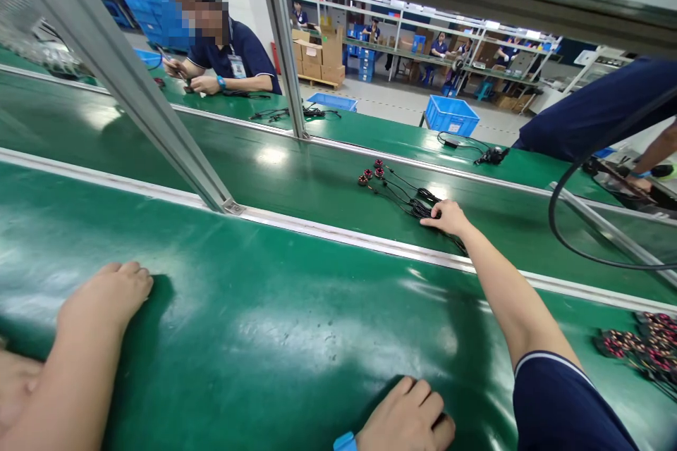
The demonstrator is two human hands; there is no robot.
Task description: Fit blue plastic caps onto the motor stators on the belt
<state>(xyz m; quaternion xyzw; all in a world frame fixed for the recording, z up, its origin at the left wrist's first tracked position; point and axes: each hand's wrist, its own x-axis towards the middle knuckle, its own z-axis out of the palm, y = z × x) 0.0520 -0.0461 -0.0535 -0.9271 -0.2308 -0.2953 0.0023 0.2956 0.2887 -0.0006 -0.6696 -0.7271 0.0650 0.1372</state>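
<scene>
My right hand [449, 217] reaches far out over the metal rail [328, 229] to the second green belt. Its fingers are closed on a black cable bundle [417, 203], whose wires run to small red motor coils [371, 173] lying on that belt. My left hand [410, 417], with a blue wrist strap, rests near the bottom edge on the near green belt [275, 338], fingers loosely flat and holding nothing. Another bare forearm and hand [106, 292] lie on the near belt at the lower left; I take them for a neighbour's.
More red coils with wires [648, 345] lie at the right edge. A slanted aluminium post [137, 91] stands ahead on the left. A person in navy [227, 56] works opposite, another sleeve [597, 109] at right. Blue crates [450, 115] and shelves stand behind.
</scene>
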